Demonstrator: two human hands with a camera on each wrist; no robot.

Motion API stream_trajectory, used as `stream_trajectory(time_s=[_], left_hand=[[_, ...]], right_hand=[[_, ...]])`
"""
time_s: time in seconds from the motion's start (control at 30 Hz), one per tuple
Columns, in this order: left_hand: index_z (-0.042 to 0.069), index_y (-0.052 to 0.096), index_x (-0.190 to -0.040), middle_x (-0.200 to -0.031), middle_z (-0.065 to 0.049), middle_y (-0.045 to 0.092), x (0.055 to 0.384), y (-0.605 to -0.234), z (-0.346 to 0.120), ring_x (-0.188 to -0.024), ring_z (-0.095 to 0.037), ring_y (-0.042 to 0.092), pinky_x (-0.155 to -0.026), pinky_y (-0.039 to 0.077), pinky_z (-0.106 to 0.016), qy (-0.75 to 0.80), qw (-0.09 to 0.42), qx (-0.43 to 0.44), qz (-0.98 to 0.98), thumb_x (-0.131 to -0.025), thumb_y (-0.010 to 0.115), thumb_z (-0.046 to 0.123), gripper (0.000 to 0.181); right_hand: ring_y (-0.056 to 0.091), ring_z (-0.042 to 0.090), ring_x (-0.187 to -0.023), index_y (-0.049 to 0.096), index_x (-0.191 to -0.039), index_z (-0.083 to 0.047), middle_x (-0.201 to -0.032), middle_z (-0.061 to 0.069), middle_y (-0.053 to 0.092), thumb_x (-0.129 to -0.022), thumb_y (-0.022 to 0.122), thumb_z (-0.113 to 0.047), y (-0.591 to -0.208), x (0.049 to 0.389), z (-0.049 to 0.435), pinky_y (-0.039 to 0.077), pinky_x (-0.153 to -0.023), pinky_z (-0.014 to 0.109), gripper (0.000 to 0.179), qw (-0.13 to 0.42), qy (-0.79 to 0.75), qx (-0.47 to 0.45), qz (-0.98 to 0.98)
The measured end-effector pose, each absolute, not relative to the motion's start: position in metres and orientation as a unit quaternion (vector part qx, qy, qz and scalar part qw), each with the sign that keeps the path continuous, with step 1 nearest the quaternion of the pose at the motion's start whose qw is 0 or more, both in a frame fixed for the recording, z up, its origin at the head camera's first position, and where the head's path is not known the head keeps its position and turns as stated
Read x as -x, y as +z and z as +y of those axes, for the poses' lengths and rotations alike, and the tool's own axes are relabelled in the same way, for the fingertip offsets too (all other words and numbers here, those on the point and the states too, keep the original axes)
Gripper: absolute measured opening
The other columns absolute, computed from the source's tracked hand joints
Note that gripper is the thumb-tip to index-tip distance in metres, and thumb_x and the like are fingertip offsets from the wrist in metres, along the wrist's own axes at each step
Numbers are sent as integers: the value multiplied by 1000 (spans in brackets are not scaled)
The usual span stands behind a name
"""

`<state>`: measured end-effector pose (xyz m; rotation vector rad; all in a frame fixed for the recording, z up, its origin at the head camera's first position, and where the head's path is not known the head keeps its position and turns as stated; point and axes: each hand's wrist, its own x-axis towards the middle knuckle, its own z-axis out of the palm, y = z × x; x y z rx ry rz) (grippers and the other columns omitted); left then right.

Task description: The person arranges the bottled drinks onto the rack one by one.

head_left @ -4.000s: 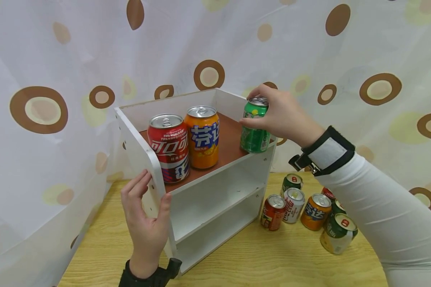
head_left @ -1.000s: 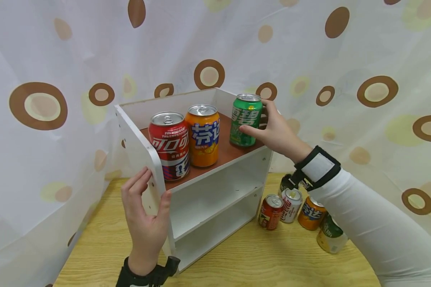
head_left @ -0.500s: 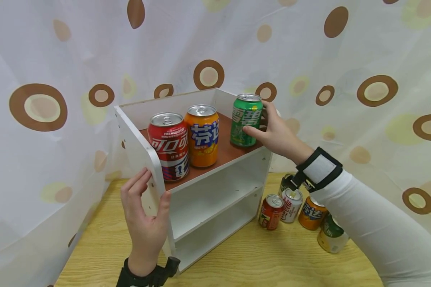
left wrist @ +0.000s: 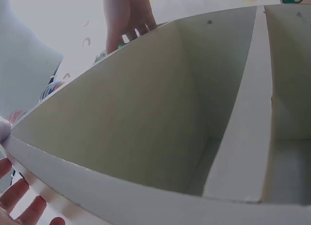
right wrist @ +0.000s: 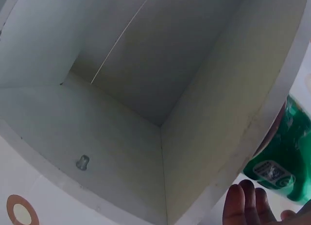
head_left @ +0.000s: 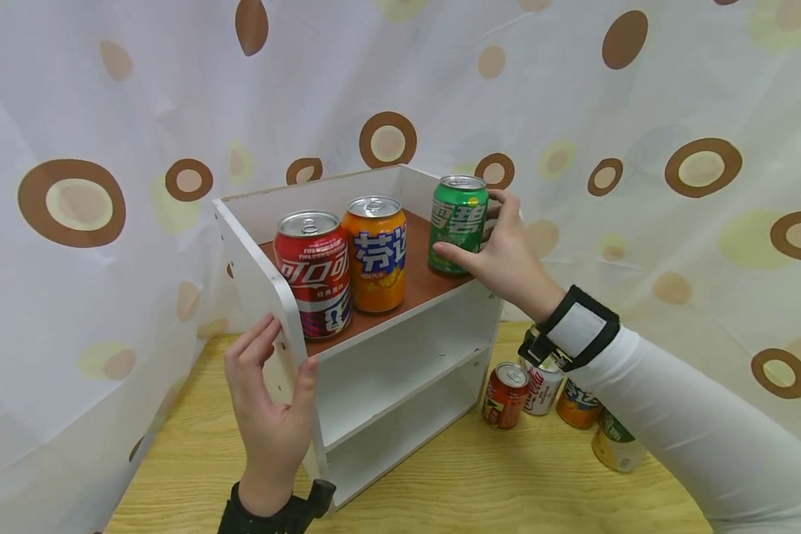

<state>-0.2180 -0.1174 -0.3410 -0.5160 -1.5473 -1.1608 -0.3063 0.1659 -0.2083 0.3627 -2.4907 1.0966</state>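
Observation:
My right hand (head_left: 507,256) holds a green soda can (head_left: 459,222) upright at the right end of the white shelf unit's (head_left: 400,297) brown top. The thumb lies across the can's front; the other fingers go behind it and are partly hidden. In the right wrist view the green can (right wrist: 286,159) shows beside the fingers (right wrist: 249,205). My left hand (head_left: 274,408) grips the front edge of the unit's left side panel, fingers on the outer face and thumb at the front. A red cola can (head_left: 314,274) and an orange soda can (head_left: 375,256) stand side by side on the top.
On the wooden table (head_left: 480,482), right of the unit, stand a small red can (head_left: 505,397), a white cola can (head_left: 542,389), another orange can (head_left: 578,406) and a green-and-cream can (head_left: 617,443). My right forearm covers part of this group. A patterned curtain (head_left: 307,89) hangs behind.
The green can has moved left from the top's right edge, beside the other two, and turned its label forward. In the last half second my right wrist shifted left and down. The left hand stays.

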Motion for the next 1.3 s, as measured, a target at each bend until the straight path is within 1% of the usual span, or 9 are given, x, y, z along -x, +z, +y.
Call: stream_trajectory(time_s=[0.17,0.37,0.6,0.77,0.97,1.1,1.3], left_hand=[[-8,52,-137,-137,-30,50,217,-342,-117,-131,-10,47,-101,40,-22,-490,531,212,-658,-102,62,43,63],[-8,51,-138,-138,-30,50,218,-343,-118,-132,-11,46,-103,43,-24,-490,528,211,-660,-102,63,42,62],[-8,52,-137,-137,-30,50,218,-342,-118,-130,-11,47,-102,42,-22,-491,534,213,-655,-102,63,43,63],[-9,52,-136,-136,-31,50,218,-341,-118,-130,-11,47,-102,41,-21,-492,536,215,-652,-102,63,44,64],[-10,53,-135,-135,-31,51,219,-341,-118,-129,-12,48,-103,42,-21,-494,541,217,-646,-101,63,44,64],[-10,53,-134,-135,-30,51,220,-342,-117,-129,-12,48,-102,42,-22,-495,545,218,-641,-101,63,43,64],[-10,53,-134,-134,-31,51,220,-342,-117,-129,-12,48,-102,43,-23,-494,546,215,-642,-101,63,44,64]], right_hand=[[48,38,-120,6,-152,-9,-135,27,38,-90,80,-37,-208,306,161,50,-105,54,100,203,400,-112,-886],[52,40,-126,11,-148,-7,-138,26,40,-90,79,-39,-210,310,160,47,-110,57,95,208,390,-98,-892],[51,39,-128,16,-146,-6,-140,24,39,-90,79,-39,-211,311,161,46,-112,56,90,206,402,-98,-887],[50,37,-126,17,-148,-6,-142,24,39,-92,78,-37,-212,309,162,47,-110,53,88,204,405,-105,-885],[53,37,-120,23,-152,-4,-141,22,43,-95,74,-37,-212,307,165,50,-105,53,83,197,397,-122,-888],[55,36,-124,27,-157,-7,-143,20,48,-97,71,-36,-213,309,167,49,-108,53,80,182,401,-128,-889],[55,36,-130,34,-156,-9,-145,19,53,-100,68,-31,-214,313,168,48,-110,54,70,169,406,-149,-886]])
